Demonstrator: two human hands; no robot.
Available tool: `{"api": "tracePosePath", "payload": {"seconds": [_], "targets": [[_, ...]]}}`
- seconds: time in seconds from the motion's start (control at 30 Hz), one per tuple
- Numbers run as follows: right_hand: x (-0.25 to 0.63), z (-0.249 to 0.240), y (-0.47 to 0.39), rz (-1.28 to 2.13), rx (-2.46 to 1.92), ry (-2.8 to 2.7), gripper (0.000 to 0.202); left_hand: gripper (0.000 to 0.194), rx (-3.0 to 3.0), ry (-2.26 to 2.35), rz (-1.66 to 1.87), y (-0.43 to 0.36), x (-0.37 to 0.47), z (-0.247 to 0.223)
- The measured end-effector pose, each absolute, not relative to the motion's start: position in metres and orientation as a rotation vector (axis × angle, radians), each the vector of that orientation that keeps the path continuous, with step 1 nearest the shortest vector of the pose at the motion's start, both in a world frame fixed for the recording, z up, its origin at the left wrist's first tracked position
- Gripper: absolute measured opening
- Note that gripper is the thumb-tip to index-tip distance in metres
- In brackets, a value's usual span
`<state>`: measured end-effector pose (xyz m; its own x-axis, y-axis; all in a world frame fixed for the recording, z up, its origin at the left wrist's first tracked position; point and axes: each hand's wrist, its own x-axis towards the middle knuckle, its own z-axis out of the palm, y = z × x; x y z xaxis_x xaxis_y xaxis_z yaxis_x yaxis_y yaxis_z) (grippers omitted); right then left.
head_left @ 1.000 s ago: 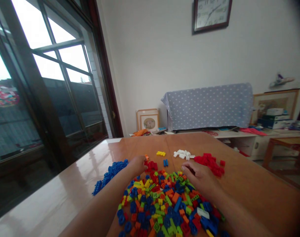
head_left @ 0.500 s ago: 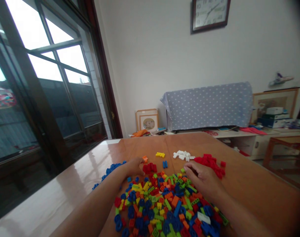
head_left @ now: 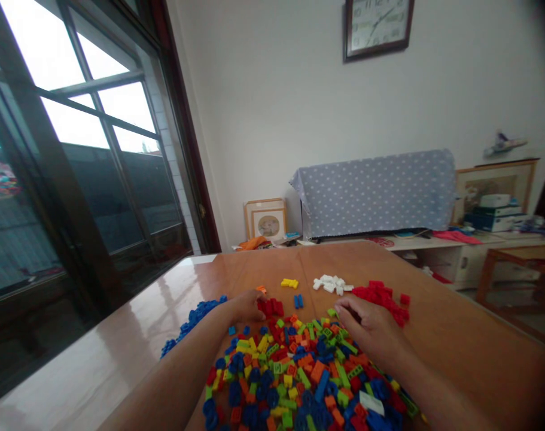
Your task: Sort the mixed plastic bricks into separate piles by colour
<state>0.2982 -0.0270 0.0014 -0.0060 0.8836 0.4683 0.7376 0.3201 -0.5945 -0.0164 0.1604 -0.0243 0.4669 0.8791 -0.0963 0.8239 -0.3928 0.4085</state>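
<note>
My left hand [head_left: 245, 307] rests low over the table at the far left edge of the mixed pile, fingers apart. Its fingertips touch or nearly touch the left side of a small cluster of red bricks [head_left: 272, 308]. Just beyond the fingers lies an orange brick [head_left: 261, 289], partly hidden. My right hand [head_left: 366, 317] is curled at the pile's far right edge, thumb and fingers drawn together. A lime-green brick [head_left: 332, 312] lies at its fingertips; whatever is inside the fingers is hidden. The mixed toy bricks [head_left: 294, 371] spread out between my forearms.
Blue bricks [head_left: 195, 317] lie in a heap beyond my left forearm. Farther along the table [head_left: 451, 335] are yellow bricks [head_left: 289, 283], two blue pieces [head_left: 298, 301], white bricks [head_left: 331, 284] and a red heap [head_left: 382, 299]. A cloth-covered object [head_left: 375, 194] stands behind the table.
The view has shifted slightly. My left hand has come a little nearer to the red bricks, covering more of the orange brick. My right hand stays almost in place.
</note>
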Motion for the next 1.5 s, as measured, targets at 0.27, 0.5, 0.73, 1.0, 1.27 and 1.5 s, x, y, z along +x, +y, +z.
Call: {"api": "tracePosePath", "payload": {"seconds": [0.27,0.5,0.73,1.0,1.27,1.5], "targets": [[0.299,0.0,-0.024,0.244,-1.463,-1.77,0.027,0.065,2.302,1.383,0.165,0.162,-0.018,-0.026],[0.3,-0.003,-0.024,0.236,-1.464,-1.774,0.027,0.06,2.314,1.384,0.17,0.157,-0.013,-0.021],[0.299,-0.002,-0.022,0.241,-1.465,-1.771,0.028,0.053,2.352,1.366,0.151,0.152,-0.01,-0.018],[0.298,-0.001,-0.023,0.238,-1.482,-1.774,0.029,0.038,2.421,1.374,0.179,0.147,-0.001,-0.018],[0.299,-0.002,-0.022,0.249,-1.477,-1.775,0.028,0.04,2.467,1.371,0.194,0.15,0.0,-0.02],[0.299,-0.002,-0.022,0.243,-1.464,-1.779,0.031,0.047,2.446,1.365,0.197,0.151,0.0,-0.019]]}}
